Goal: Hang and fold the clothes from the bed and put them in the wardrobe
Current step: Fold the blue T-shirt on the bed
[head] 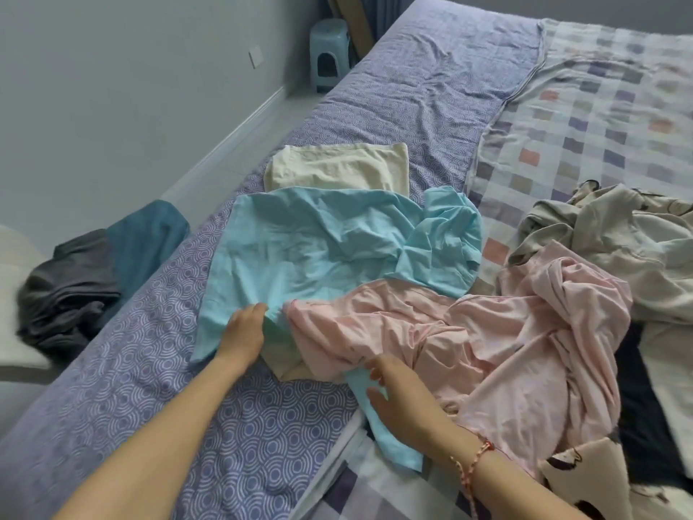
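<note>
Here we pinch the blue shirt (318, 242) at seven o'clock with our left hand (243, 328), while our right hand (397, 399) lies on it at five, grip unclear, to pull it flat.

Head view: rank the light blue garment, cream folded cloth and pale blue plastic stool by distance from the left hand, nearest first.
1. Light blue garment: gripped at its near edge by the left hand.
2. Cream folded cloth: flat on the bed, just beyond the garment.
3. Pale blue plastic stool: farthest, off the bed's left side, near its far end.
</note>
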Tool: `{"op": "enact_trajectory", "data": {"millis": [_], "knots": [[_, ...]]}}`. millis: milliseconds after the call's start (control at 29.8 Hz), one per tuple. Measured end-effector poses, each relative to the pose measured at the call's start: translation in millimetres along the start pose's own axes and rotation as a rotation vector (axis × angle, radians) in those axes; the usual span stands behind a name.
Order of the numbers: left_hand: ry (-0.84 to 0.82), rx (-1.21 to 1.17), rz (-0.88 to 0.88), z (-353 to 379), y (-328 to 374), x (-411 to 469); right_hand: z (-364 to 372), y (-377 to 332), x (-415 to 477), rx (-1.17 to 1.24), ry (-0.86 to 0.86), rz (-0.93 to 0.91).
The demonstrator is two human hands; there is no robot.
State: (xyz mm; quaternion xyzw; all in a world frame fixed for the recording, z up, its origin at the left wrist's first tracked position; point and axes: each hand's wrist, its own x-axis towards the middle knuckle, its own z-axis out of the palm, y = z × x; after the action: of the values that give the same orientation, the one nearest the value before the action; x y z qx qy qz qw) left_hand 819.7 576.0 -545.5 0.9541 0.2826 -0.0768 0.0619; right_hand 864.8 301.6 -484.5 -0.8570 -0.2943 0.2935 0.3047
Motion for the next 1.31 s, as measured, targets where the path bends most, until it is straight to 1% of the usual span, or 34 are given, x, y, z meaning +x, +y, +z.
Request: {"op": "enact_trajectory", "data": {"millis": [34,101,134,168,235,269,302,336,436,504,604,672,772,873,940,974,1007,1041,1074,1108,1142,1175,1209,1242,1309], "knots": [[0.094,-0.162,-0.026,-19,2,-4,2,-14,3,0.009,-0.002,-0.028],[0.321,-0.351,0.013,-65,13,-10,2,-40,12,0.061,0.071,-0.063],[0.443,-0.39,0.117,-92,17,-14,1,-57,16,0.078,0.163,-0.083],[0.53,-0.394,0.279,-125,21,-23,-3,-79,18,0.067,0.262,-0.1],[0.618,-0.274,0.665,-174,31,-43,-13,-112,26,0.038,0.448,-0.085],[0.653,-0.18,0.821,-193,36,-53,-19,-126,30,0.063,0.518,-0.046],[0.674,-0.109,0.911,-211,43,-63,-28,-137,34,0.105,0.56,0.012],[0.689,-0.056,0.964,-229,49,-72,-37,-144,37,0.15,0.606,0.067],[0.779,0.023,0.963,-291,53,-99,-64,-151,23,0.203,0.748,0.154],[0.861,0.068,0.891,-334,48,-118,-86,-143,-1,0.259,0.84,0.191],[0.903,0.127,0.785,-389,45,-139,-129,-123,-31,0.256,0.94,0.276],[0.928,0.179,0.77,-414,47,-160,-166,-113,-61,0.214,0.959,0.258],[0.939,0.194,0.68,-444,49,-186,-219,-109,-110,0.131,0.981,0.241],[0.925,0.258,0.622,-457,50,-208,-256,-110,-157,0.02,0.95,0.23],[0.921,0.234,0.558,-463,55,-223,-275,-113,-190,-0.058,0.94,0.217],[0.878,0.193,0.49,-466,58,-231,-284,-114,-209,-0.093,0.953,0.208],[0.836,0.116,0.421,-473,61,-241,-294,-117,-229,-0.14,0.976,0.2],[0.787,0.009,0.352,-472,59,-240,-297,-117,-230,-0.178,0.983,0.21],[0.766,-0.075,0.309,-478,67,-264,-310,-121,-267,-0.199,1.006,0.188],[0.726,-0.132,0.27,-479,73,-281,-318,-123,-290,-0.236,0.992,0.155],[0.715,-0.167,0.255,-479,71,-285,-323,-124,-293,-0.262,0.975,0.124],[0.726,-0.183,0.273,-483,74,-301,-337,-127,-317,-0.296,0.971,0.089],[0.704,-0.176,0.323,-484,77,-316,-349,-128,-342,-0.359,0.934,0.056],[0.675,-0.16,0.386,-485,77,-331,-361,-129,-360,-0.443,0.877,0.03],[0.638,-0.123,0.534,-491,75,-358,-390,-132,-401,-0.61,0.683,0.03]]}}
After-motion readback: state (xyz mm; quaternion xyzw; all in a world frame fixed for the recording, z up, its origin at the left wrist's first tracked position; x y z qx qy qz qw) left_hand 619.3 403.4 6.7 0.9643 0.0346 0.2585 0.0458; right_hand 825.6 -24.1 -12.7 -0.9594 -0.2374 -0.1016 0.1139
